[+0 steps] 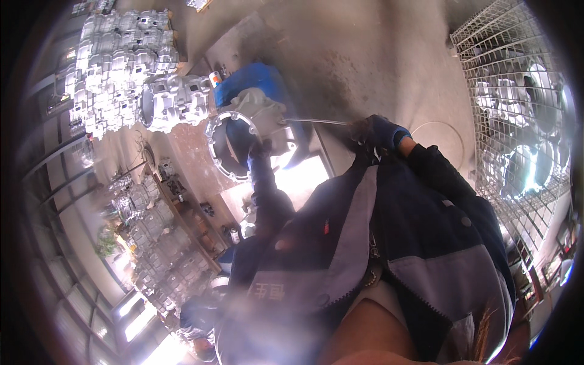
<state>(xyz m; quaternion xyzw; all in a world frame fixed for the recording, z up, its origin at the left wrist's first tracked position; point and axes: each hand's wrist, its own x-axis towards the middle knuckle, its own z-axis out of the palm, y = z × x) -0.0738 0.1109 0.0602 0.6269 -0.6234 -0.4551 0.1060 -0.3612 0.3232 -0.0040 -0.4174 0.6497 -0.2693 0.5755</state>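
A grey cast-metal housing (261,108) with a wide round flange and a large opening sits on the bench in front of me. My left hand (260,149), in a dark glove, grips it at the near edge of the opening; its fingers are partly lost in shadow. Off to the right, my right hand (378,131), in a dark glove with a blue cuff, is closed around one end of a thin straight metal rod (316,121). The rod's far end meets the right side of the housing; whether it goes into a hole is too small to tell.
Behind the housing is a blue object (252,79), with a small white-and-orange bottle (215,79) beside it. Stacked silver castings (125,67) rise at the far left, more castings (161,243) at lower left. A wire-mesh cage (511,121) holding metal parts stands on the right.
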